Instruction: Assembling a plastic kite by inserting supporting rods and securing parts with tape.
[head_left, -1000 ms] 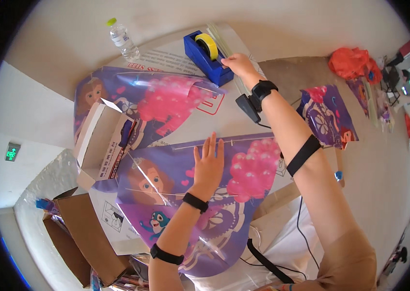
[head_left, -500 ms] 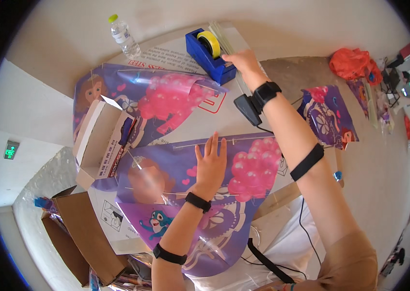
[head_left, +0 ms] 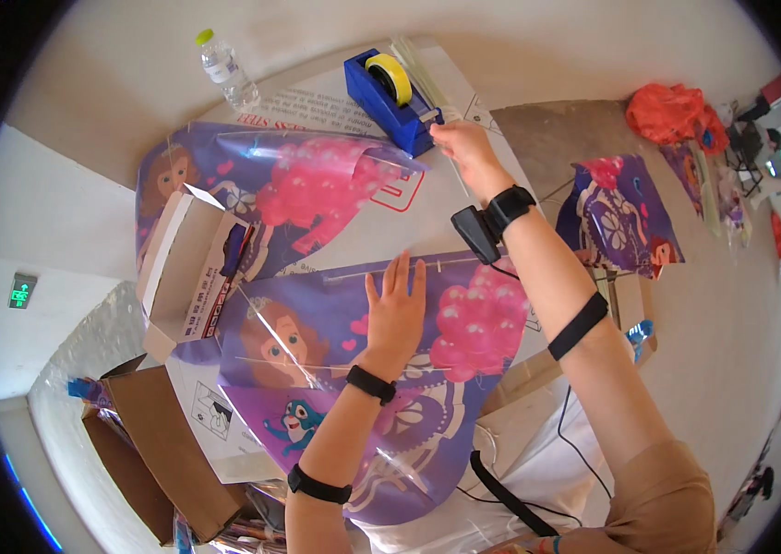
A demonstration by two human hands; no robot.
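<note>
She looks to be at the taping stage: the left hand (head_left: 397, 309) lies flat, fingers spread, pinning the purple cartoon-printed plastic sheet (head_left: 354, 369) to the table, near its thin rod edge. The right hand (head_left: 461, 148) pinches closed at the front of the blue tape dispenser with its yellow roll (head_left: 392, 88), apparently gripping the tape's end. Next, I'd judge, comes a clean tear and carrying the strip back.

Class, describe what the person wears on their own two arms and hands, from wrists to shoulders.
Both hands are bare. The left hand has a black wristband and a second black band higher up. The right hand has a black wrist strap carrying a small black device, a cable, a black forearm band and a tan sleeve.
</note>
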